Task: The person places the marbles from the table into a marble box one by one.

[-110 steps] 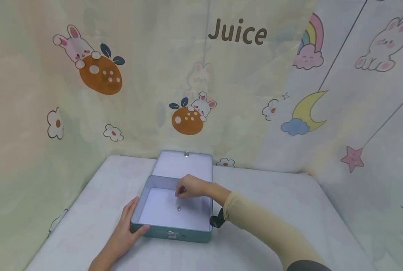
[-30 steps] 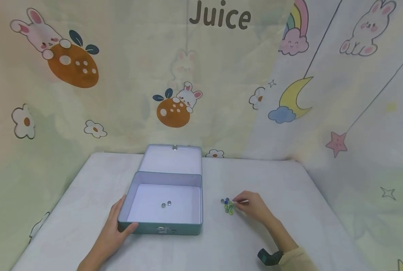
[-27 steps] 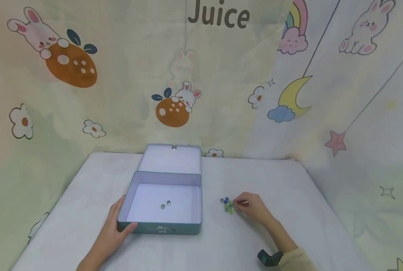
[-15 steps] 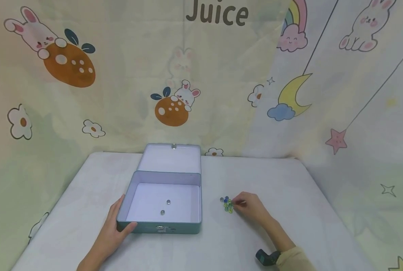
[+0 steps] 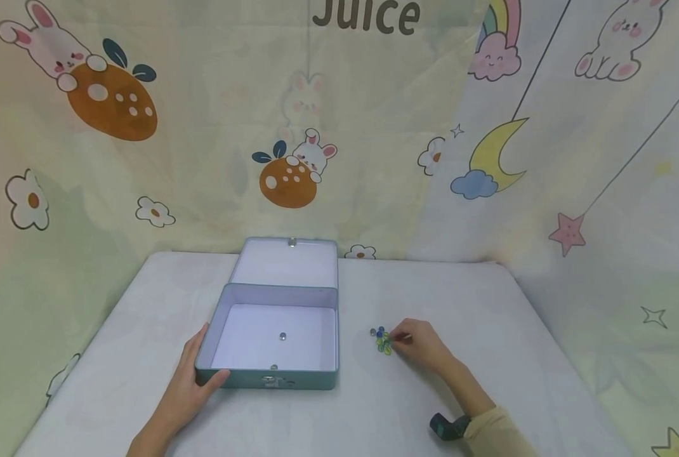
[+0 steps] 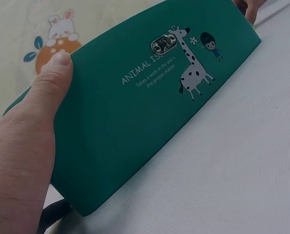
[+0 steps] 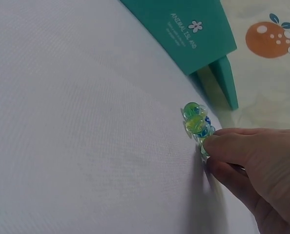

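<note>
The green tin box (image 5: 273, 379) has its lid (image 5: 285, 263) laid back and a pale inside. My left hand (image 5: 188, 377) grips its front left corner, thumb over the front rim and fingers along the left side; in the left wrist view the thumb presses the printed front beside a metal clasp (image 6: 163, 45). Inside lie two glass marbles: one near the middle (image 5: 283, 336), another at the front wall (image 5: 273, 367), partly hidden. Right of the box, my right hand (image 5: 422, 343) pinches a green marble (image 7: 204, 149) at the edge of a cluster of green, yellow and blue marbles (image 7: 194, 119).
A white cloth covers the table (image 5: 385, 406). Behind it hangs a printed curtain (image 5: 374, 127) with rabbits and flowers. A dark device (image 5: 448, 426) sits on my right wrist by the beige sleeve (image 5: 496, 435).
My right hand has moved from over the box to the marble cluster. One marble in the box has rolled toward the front wall. The left hand has kept its grip.
</note>
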The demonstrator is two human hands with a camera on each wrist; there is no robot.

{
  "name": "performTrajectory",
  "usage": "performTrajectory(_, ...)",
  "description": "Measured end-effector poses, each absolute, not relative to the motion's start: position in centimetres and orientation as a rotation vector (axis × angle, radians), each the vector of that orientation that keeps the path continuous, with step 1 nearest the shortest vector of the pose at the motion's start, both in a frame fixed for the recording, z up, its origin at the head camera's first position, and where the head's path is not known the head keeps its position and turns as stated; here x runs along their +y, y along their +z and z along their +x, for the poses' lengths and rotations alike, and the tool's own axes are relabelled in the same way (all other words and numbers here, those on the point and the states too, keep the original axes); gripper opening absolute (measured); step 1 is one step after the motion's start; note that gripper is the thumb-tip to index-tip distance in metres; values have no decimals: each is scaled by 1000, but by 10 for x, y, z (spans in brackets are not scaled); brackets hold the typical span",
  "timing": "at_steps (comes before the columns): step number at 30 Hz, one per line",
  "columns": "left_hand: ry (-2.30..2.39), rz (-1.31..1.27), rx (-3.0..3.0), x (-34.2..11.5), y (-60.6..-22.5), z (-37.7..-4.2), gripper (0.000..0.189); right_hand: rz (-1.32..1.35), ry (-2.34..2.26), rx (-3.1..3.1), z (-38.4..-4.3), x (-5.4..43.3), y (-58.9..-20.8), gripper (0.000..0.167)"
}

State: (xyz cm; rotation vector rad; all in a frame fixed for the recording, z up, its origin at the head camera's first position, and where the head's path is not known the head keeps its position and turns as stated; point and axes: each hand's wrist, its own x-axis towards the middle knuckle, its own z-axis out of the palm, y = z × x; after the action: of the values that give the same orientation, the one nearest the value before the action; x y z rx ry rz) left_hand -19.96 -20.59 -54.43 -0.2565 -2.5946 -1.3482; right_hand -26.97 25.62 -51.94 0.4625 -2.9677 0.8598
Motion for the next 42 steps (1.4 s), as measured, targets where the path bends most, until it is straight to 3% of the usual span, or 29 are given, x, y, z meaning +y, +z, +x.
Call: performTrajectory(42, -1321, -258, -2607, -207, -547, -200, 94, 477, 675, -2995, -264, 261, -518, 15)
